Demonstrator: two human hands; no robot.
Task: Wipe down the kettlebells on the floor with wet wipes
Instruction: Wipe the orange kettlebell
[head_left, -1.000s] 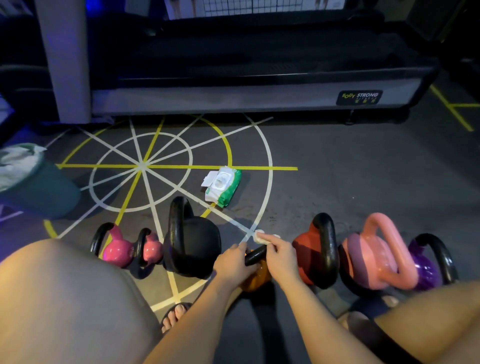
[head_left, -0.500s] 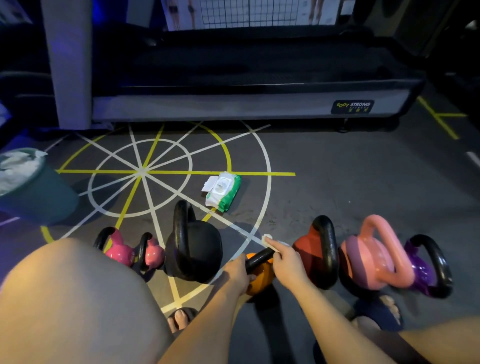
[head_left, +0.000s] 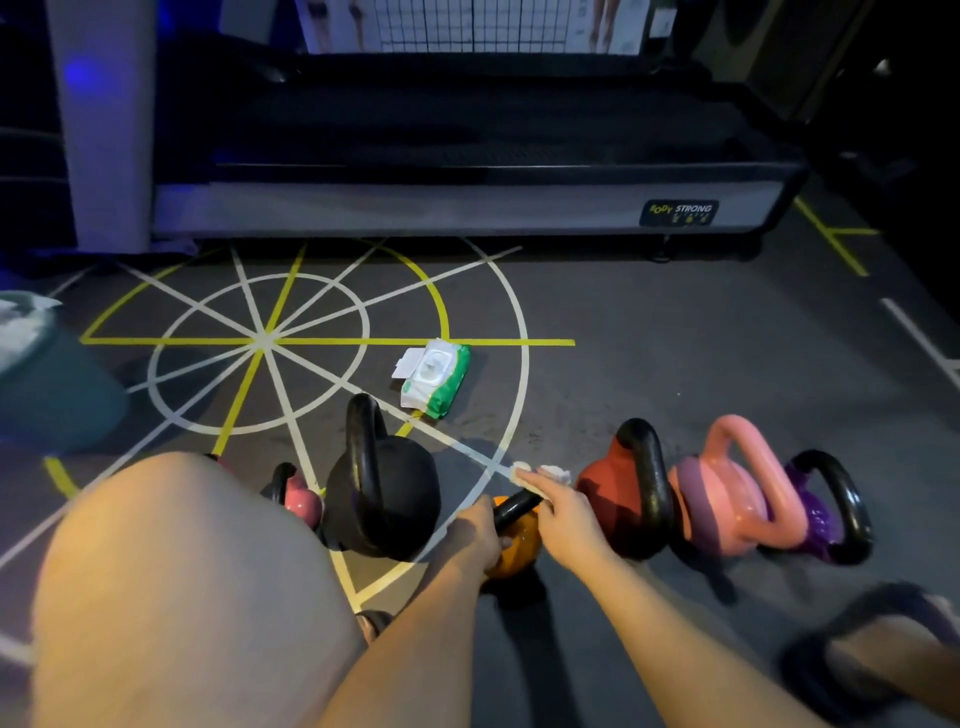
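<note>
A row of kettlebells stands on the floor: a small pink one (head_left: 301, 500), a large black one (head_left: 387, 483), a small orange one (head_left: 517, 540) with a black handle, a red one (head_left: 621, 499), a pink one (head_left: 727, 499) and a purple one (head_left: 826, 512). My left hand (head_left: 480, 527) grips the near end of the orange kettlebell's handle. My right hand (head_left: 563, 512) holds a white wet wipe (head_left: 550, 474) against the far end of that handle. A green and white wipes pack (head_left: 435, 378) lies open on the floor beyond the row.
A teal bin (head_left: 47, 379) with used wipes stands at the left. A treadmill base (head_left: 467, 208) runs across the back. My left knee (head_left: 171, 587) fills the lower left and my right foot in a sandal (head_left: 878, 654) sits at the lower right. Taped lines mark the floor.
My right hand with the wipe has slid a little along the orange kettlebell's handle. The view has shifted slightly; the kettlebells have stayed in place.
</note>
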